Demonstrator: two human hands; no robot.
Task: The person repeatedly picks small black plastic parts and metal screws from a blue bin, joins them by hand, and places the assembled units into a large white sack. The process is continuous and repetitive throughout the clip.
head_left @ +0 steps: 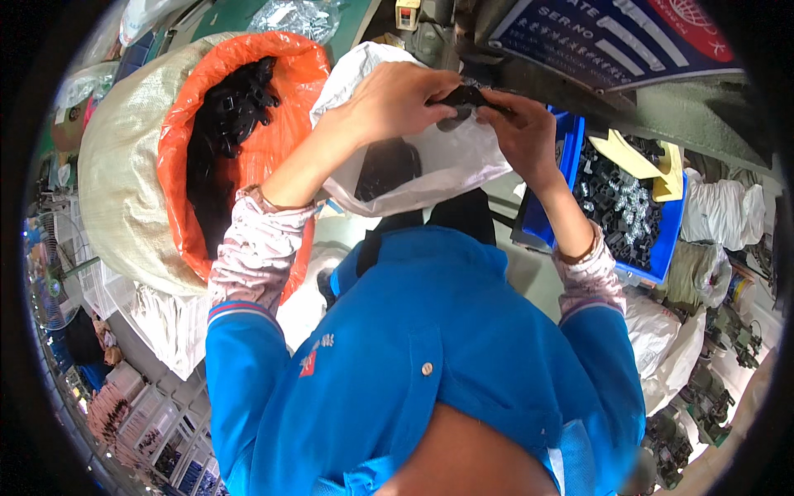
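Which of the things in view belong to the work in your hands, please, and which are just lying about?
In use:
- left hand and right hand, both pinching a small black part
- white plastic bag beneath them, with dark parts inside

Lying about:
- orange-lined sack of black parts
- blue bin of small black and silvery parts
- yellow card on that bin

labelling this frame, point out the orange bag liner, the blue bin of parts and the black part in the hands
orange bag liner (291,70): head view, on its upper right rim.
blue bin of parts (539,217): head view, on its bare left wall.
black part (463,97): head view, on its middle, between left hand (397,99) and right hand (521,128).
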